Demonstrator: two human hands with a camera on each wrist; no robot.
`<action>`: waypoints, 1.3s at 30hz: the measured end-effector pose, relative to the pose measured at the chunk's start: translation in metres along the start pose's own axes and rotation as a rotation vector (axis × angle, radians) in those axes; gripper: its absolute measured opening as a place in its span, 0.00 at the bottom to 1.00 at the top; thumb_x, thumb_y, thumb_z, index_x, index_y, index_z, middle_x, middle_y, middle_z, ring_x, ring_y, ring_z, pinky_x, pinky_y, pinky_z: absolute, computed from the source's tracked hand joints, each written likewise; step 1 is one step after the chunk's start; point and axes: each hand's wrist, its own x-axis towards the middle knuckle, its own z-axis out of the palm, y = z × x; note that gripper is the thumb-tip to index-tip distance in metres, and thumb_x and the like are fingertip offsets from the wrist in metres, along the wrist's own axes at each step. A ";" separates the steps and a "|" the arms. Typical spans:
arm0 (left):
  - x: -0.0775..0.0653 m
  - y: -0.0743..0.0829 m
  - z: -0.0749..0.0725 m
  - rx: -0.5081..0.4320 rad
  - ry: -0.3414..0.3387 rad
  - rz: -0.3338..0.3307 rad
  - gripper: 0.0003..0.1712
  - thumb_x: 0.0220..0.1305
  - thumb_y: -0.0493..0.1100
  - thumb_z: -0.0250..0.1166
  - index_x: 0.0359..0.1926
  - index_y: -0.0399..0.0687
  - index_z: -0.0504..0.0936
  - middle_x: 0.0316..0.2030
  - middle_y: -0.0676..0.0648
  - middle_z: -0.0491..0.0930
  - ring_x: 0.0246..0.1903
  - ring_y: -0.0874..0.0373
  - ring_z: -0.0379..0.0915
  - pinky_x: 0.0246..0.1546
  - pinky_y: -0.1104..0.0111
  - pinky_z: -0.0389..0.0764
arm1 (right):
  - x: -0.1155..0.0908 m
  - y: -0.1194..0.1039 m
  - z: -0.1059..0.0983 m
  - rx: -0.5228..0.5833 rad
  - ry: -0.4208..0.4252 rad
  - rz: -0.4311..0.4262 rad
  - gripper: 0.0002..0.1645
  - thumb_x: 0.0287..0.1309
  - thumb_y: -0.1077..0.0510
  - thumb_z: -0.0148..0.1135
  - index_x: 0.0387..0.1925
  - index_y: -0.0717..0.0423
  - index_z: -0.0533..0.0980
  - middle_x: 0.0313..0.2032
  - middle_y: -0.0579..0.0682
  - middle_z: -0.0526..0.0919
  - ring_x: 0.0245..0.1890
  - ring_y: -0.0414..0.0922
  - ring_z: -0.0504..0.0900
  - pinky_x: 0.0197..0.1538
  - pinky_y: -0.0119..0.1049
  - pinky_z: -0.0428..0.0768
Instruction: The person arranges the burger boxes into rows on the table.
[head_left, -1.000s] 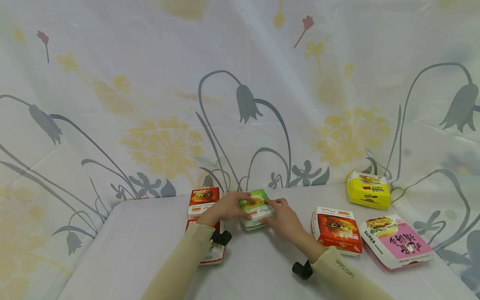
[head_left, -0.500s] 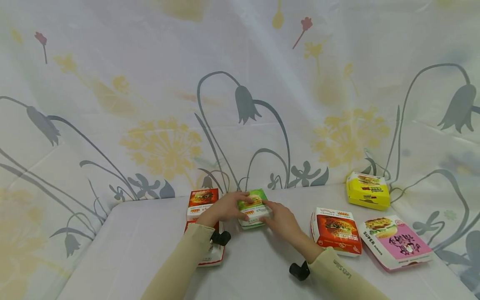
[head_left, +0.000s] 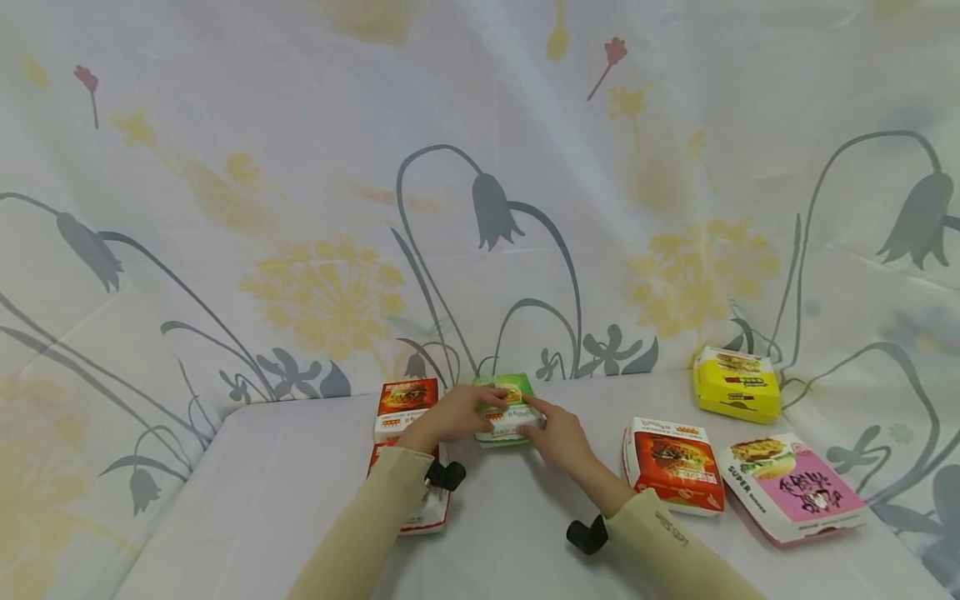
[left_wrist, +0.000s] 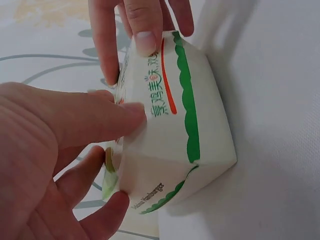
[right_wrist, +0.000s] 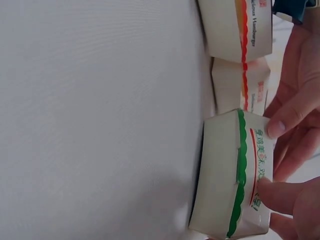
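A green and white burger box [head_left: 512, 419] sits on the white-covered table at the back middle, squarely facing the near side. My left hand [head_left: 459, 412] holds it from the left, thumb against its near side and fingers over the top. From the right, my right hand [head_left: 558, 435] grips the same box, thumb [right_wrist: 282, 195] on the printed near side. In the left wrist view the closed box [left_wrist: 170, 125] rests on the cloth between both hands. Beside my left hand stands a red and white burger box [head_left: 405, 404], with another red and white box [head_left: 429, 512] nearer, partly under my forearm.
To the right lie a red burger box [head_left: 675, 462], a pink and white box [head_left: 802, 487] marked SUPER BURGER, and a yellow box [head_left: 737, 383] farther back. A flower-printed curtain [head_left: 525, 275] hangs directly behind the table. Black wrist cameras [head_left: 587, 536] jut from both sleeves.
The green box has turned straighter and slid a little toward the curtain. My right hand and forearm have shifted slightly left with it; my left hand has barely moved.
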 end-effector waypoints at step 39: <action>0.004 -0.008 0.006 -0.038 0.044 -0.021 0.25 0.57 0.31 0.71 0.57 0.44 0.83 0.69 0.48 0.69 0.69 0.46 0.60 0.63 0.53 0.69 | 0.002 -0.001 0.008 0.090 0.015 0.063 0.30 0.60 0.60 0.68 0.64 0.57 0.75 0.58 0.62 0.79 0.49 0.51 0.83 0.42 0.44 0.80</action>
